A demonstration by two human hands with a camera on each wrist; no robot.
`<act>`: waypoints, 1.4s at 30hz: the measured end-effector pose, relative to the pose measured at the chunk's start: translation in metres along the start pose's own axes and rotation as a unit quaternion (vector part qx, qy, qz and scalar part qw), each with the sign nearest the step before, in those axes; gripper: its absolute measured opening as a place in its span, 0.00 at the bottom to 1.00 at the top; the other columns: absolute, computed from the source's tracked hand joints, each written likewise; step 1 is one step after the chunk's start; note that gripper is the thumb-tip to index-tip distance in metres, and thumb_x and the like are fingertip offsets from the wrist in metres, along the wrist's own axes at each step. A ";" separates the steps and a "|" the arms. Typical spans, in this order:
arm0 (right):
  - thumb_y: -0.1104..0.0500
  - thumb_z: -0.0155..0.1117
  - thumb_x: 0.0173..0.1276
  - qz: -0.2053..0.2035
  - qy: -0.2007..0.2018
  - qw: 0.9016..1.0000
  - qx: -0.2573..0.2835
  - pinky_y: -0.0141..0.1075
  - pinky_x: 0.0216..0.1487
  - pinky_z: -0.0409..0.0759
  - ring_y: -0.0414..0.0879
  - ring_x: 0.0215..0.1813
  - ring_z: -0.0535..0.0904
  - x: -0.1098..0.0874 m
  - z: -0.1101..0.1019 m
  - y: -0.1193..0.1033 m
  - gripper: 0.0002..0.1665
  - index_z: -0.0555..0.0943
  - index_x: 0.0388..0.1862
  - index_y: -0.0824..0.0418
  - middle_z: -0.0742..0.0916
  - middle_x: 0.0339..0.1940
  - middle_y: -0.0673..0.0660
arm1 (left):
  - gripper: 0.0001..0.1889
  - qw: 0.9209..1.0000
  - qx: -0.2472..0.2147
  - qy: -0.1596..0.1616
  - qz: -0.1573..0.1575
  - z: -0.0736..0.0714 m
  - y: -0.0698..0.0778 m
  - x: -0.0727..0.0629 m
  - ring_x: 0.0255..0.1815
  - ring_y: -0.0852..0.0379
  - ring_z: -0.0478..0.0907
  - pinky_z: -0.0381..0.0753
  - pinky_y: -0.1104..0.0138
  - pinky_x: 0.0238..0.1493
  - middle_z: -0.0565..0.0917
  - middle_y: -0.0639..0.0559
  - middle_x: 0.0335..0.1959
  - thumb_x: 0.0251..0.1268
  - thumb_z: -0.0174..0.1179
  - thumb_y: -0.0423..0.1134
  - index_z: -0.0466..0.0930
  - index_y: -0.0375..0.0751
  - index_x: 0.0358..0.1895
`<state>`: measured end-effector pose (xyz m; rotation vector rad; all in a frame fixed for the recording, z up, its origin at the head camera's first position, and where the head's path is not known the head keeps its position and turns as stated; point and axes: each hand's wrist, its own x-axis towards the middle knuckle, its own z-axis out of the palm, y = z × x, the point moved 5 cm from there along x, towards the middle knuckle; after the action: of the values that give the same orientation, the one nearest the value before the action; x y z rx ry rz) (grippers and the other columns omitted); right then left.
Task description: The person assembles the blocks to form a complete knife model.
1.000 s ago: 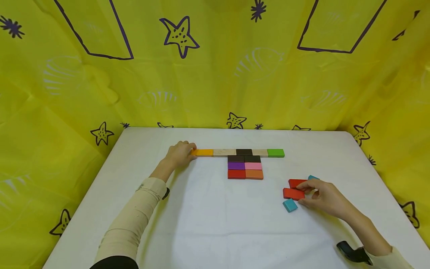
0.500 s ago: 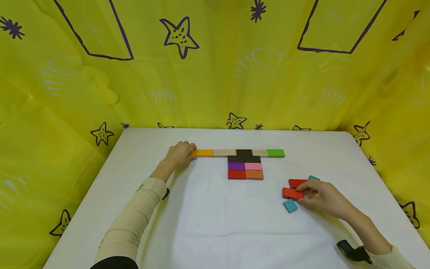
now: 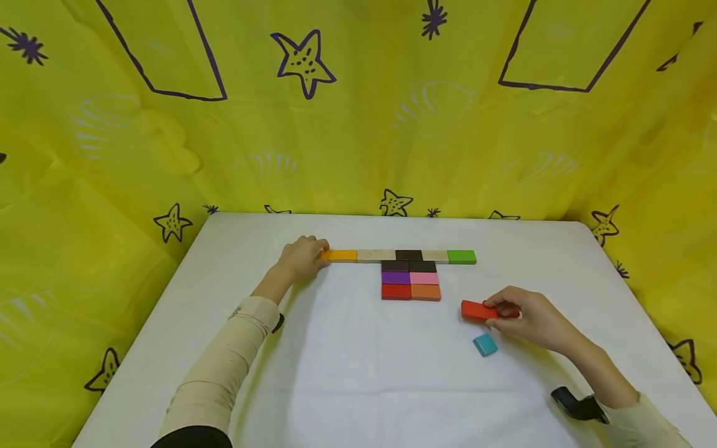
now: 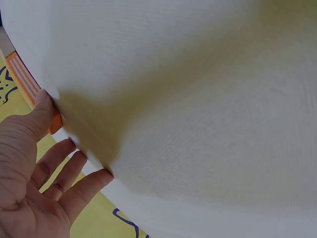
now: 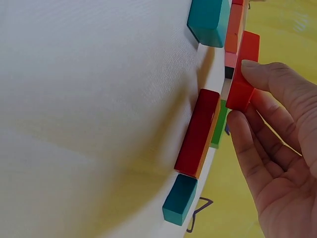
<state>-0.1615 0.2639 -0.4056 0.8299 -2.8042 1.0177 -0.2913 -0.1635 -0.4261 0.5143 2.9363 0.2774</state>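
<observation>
At the left end of a row of wooden blocks, my left hand [image 3: 299, 258] pinches the yellow-orange block [image 3: 343, 255] between thumb and finger. The left wrist view has the thumb against that block [image 4: 25, 79], with other fingertips resting on the white surface. My right hand [image 3: 538, 317] holds a red block [image 3: 473, 311] by thumb and fingers, raised over the table in the right wrist view. Below it lies another red block [image 5: 197, 134], mostly hidden behind the hand in the head view. A teal block [image 3: 485, 344] sits close by, and a second teal block [image 5: 179, 199] lies past the lower red one.
The row continues with pale, dark and green blocks [image 3: 462, 256]. Under its middle are stacked pairs: dark, then purple [image 3: 395, 278] and pink [image 3: 424, 278], then red [image 3: 396, 292] and orange [image 3: 426, 292]. A yellow patterned cloth [image 3: 358, 124] surrounds the white table [image 3: 336, 373].
My right hand has lifted the red block off and moved it slightly left and away from the other red block. The left hand stays at the yellow-orange block.
</observation>
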 end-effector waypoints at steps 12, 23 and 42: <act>0.65 0.82 0.55 0.027 -0.007 1.000 -0.012 0.31 0.42 0.83 0.40 0.39 0.81 0.017 0.005 0.007 0.18 0.85 0.44 0.60 0.87 0.41 0.51 | 0.17 1.000 0.006 0.007 0.004 -0.001 -0.001 -0.002 0.48 0.46 0.78 0.82 0.49 0.47 0.83 0.46 0.46 0.73 0.64 0.47 0.81 0.45 0.58; 0.64 0.79 0.59 0.054 -0.019 0.998 -0.022 0.38 0.48 0.84 0.46 0.41 0.81 0.038 0.010 0.015 0.16 0.85 0.45 0.64 0.87 0.42 0.54 | 0.17 1.000 0.008 0.014 0.010 0.000 -0.001 -0.002 0.48 0.45 0.79 0.82 0.48 0.45 0.83 0.46 0.46 0.73 0.64 0.47 0.81 0.45 0.58; 0.63 0.78 0.61 0.067 -0.028 0.997 -0.034 0.49 0.50 0.82 0.51 0.44 0.81 0.066 0.017 0.027 0.17 0.85 0.48 0.67 0.86 0.42 0.56 | 0.17 1.000 0.009 0.011 0.006 0.001 0.000 0.000 0.48 0.46 0.78 0.81 0.48 0.47 0.83 0.46 0.46 0.73 0.64 0.48 0.81 0.46 0.58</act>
<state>-0.2290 0.2399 -0.4210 0.6808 -2.9587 0.9220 -0.2912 -0.1635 -0.4275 0.5338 2.9599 0.2611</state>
